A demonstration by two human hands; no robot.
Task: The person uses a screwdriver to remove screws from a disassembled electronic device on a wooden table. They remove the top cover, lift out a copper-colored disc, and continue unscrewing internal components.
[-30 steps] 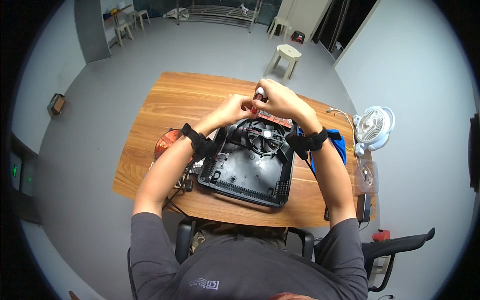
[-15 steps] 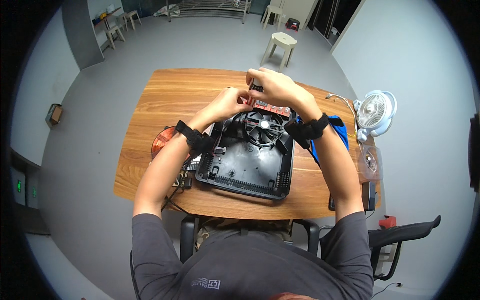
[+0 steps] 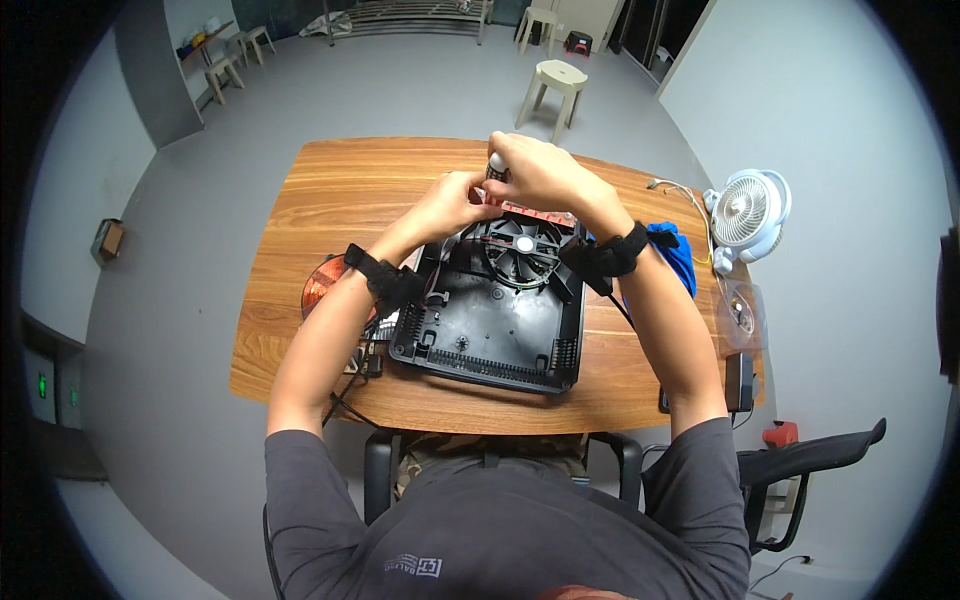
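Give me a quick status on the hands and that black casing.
Left hand and right hand together at far edge of black casing, pinching a small object, unclear what. Casing flat on wooden table, fan exposed. Nothing blocking.

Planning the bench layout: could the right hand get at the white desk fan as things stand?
Probably not now: the right hand is busy on a small tool above the black case, and the white desk fan stands off the table's right edge.
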